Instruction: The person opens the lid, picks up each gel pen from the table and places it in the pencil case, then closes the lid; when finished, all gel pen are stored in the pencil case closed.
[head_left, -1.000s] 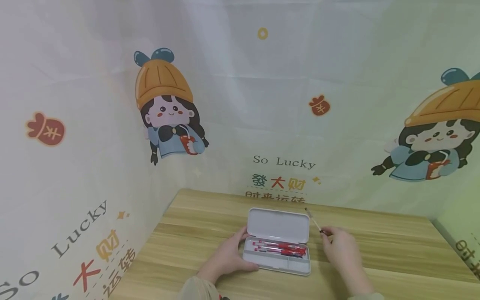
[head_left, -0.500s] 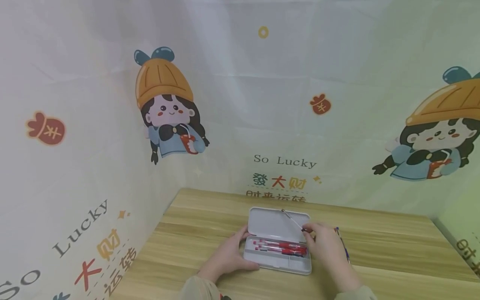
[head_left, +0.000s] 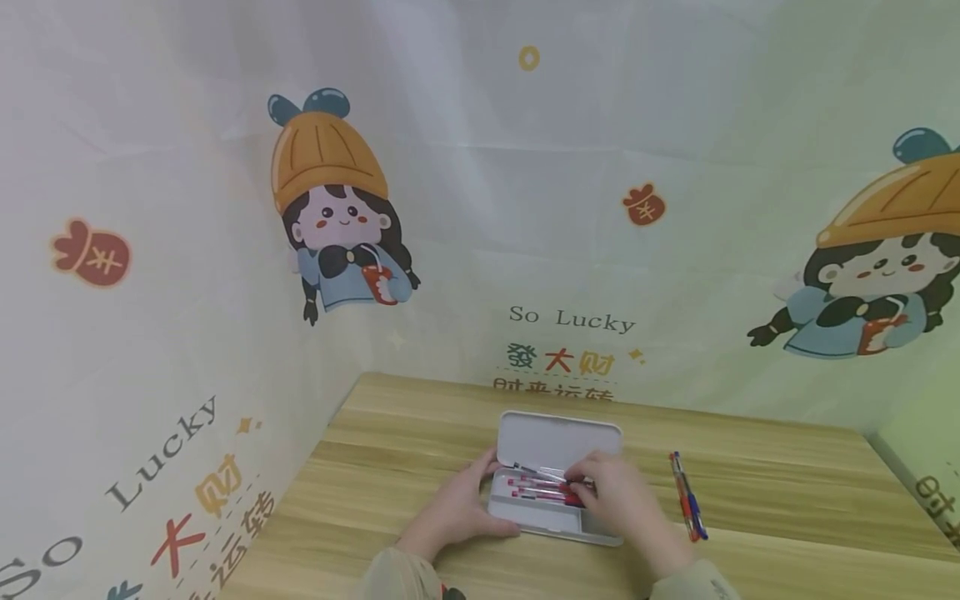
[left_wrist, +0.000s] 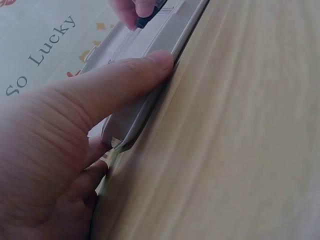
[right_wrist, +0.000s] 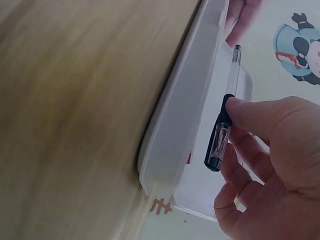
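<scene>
A white pencil case lies on the wooden table with its lid raised at the back. My left hand grips its left end, thumb along the front edge and fingers round behind. Between thumb and fingers, my right hand pinches a clear-barrelled gel pen with black ends. It is held over the rear compartment, tip pointing left, near the hinge. Red pens lie in that compartment, their right ends hidden by the right hand.
A red pen and a blue pen lie side by side on the table, right of the case. A printed cloth backdrop rises behind the table's far edge. A divider splits the case's front compartment.
My right hand has carried the black gel pen leftward from beside the case and lowered it over the red pens. The two pens on the right came into view. My left hand stays put.
</scene>
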